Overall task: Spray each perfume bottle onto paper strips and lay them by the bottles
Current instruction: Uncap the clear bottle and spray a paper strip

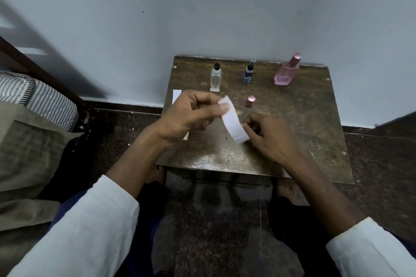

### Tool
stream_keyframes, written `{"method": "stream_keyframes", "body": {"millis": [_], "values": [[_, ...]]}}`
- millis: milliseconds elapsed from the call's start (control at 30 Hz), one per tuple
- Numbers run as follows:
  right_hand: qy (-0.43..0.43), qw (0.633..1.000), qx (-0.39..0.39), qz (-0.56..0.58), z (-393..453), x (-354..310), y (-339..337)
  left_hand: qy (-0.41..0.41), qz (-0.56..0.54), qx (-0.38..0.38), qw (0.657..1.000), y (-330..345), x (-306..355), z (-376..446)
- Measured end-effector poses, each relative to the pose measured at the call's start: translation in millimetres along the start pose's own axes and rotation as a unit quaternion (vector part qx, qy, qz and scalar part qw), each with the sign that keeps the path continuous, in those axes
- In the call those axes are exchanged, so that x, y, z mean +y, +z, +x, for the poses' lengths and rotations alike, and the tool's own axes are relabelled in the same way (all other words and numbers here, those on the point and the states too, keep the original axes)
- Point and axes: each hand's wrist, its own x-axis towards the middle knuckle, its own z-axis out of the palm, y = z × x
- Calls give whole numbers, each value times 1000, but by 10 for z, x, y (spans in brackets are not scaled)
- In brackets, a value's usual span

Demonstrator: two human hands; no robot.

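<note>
Head view: I see the left hand pinching the top end of a white paper strip, and the right hand pinching its lower end, over the small table. At the table's back stand a clear bottle, blue bottle and pink bottle; a pink cap stands nearer. More white paper shows behind the left hand.

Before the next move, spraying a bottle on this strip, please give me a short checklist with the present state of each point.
1. Paper strip held at both ends by left hand and right hand: ok.
2. One hand free for a bottle: not ok.
3. Clear bottle, blue bottle, pink bottle upright: ok.
4. Pink bottle uncapped: cannot tell; a loose pink cap stands on the table.
5. Strip dry: cannot tell.
</note>
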Motion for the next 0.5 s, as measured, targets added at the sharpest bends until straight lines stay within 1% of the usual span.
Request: {"method": "stream_keyframes", "body": {"millis": [33, 67, 100, 133, 167, 200, 233, 267, 300, 333, 367, 400, 433, 467, 500], "values": [[1, 1000, -1, 0, 1, 0, 1, 6, -87, -12, 996, -3, 29, 1], [3, 1000, -4, -1, 2, 0, 3, 6, -122, -10, 993, -6, 33, 8], [4, 1000, -6, -1, 4, 0, 4, -2, -81, 16, 997, -11, 11, 30], [4, 1000, -8, 0, 5, 1, 5, -11, 49, 56, 997, -24, -31, 54], [5, 1000, -10, 1, 8, 2, 8, -18, 215, 87, 972, -29, -80, 64], [6, 1000, -11, 2, 11, 3, 10, -22, 319, 106, 942, -19, -106, 58], [7, 1000, -12, 3, 12, 7, 8, -22, 336, 114, 935, -11, -114, 57], [8, 1000, -14, 6, 15, 11, 10, -9, 271, 99, 957, -2, -101, 46], [8, 1000, -16, 10, 17, 14, 8, 6, 151, 64, 986, -9, -76, 31], [9, 1000, -17, 12, 16, 17, 6, 9, 9, 18, 1000, -22, -35, 22], [8, 1000, -17, 11, 14, 19, 8, 8, -100, -18, 995, -30, 9, 14], [5, 1000, -15, 8, 13, 18, 12, 0, -146, -36, 989, -38, 26, 5], [4, 1000, -12, 5, 15, 18, 18, -9, -134, -33, 990, -36, 20, 8], [3, 1000, -10, 2, 17, 19, 19, -20, -60, -8, 998, -30, -8, 14], [3, 1000, -9, 0, 23, 21, 20, -31, 68, 25, 997, -6, -34, 20]]}}
